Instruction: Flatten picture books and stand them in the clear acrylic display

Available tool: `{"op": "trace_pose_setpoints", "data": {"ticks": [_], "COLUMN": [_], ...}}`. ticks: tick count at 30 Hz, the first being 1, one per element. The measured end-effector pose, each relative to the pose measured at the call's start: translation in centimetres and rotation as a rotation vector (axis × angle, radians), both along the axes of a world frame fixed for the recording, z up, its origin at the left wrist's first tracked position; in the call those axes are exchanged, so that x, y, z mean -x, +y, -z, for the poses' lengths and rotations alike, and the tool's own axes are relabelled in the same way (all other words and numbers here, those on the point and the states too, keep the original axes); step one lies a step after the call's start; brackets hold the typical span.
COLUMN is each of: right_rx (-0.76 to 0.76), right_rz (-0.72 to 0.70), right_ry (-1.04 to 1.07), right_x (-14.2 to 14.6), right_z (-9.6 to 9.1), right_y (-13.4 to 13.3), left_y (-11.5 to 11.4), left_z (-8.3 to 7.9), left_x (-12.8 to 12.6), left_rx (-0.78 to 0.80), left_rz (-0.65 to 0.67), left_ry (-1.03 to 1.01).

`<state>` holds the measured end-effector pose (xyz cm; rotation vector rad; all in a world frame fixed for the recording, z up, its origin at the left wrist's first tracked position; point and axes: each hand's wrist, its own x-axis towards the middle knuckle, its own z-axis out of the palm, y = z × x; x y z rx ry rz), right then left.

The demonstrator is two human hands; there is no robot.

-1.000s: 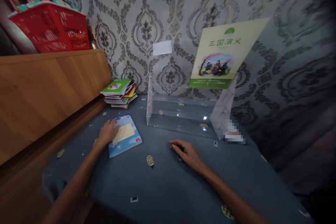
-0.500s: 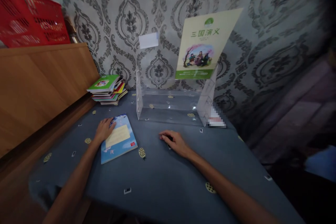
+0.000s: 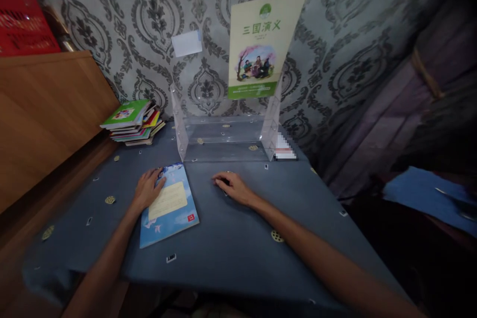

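- Both hands are on or just above the bench, fingers relaxed. Left hand (image 3: 147,190): half spread, laid over the left edge of the blue book, thumb on the cover; I can't tell whether any finger is under it. Right hand (image 3: 233,188): loosely curled, with a gap between thumb and fingers, nothing visible in it, just right of the book.
- Bench (image 3: 231,258): covered by a dark blue cloth with pineapple prints; it carries the book, the rack and the stack.
- Wooden cabinet (image 3: 52,114): along the left side, with a red basket (image 3: 24,20) on top, partly out of view.
- Clear rack (image 3: 179,124): upright near the wall, beyond both hands.
- Cream-and-green panel (image 3: 257,44): above the rack's right part; whether rack or wall bears it, I can't tell.
- Stack of books (image 3: 130,126): at the far left, uneven, a green cover uppermost.
- Blue book (image 3: 170,207): closed and flat, outside the rack and apart from the stack. My judgement: it's reached and touched, but not lifted, so most of its handling is left.
- White label (image 3: 187,43): above the rack's left part.
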<state>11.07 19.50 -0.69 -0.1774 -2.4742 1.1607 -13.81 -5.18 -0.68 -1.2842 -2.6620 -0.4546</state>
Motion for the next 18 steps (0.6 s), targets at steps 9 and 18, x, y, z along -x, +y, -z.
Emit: {"op": "trace_pose_setpoints", "data": {"ticks": [9, 18], "right_rx": [-0.084, -0.081], "right_rz": [0.174, 0.229], "right_ry": [0.093, 0.105], "right_x": [-0.3, -2.2], "right_z": [0.9, 1.3], "right_y": [0.5, 1.7], "left_y": [1.8, 5.9], "left_z": [-0.4, 0.2], "left_x": [-4.5, -8.8], "left_rx": [0.009, -0.039], "left_rz": [0.087, 0.209], "left_ry": [-0.06, -0.084]}}
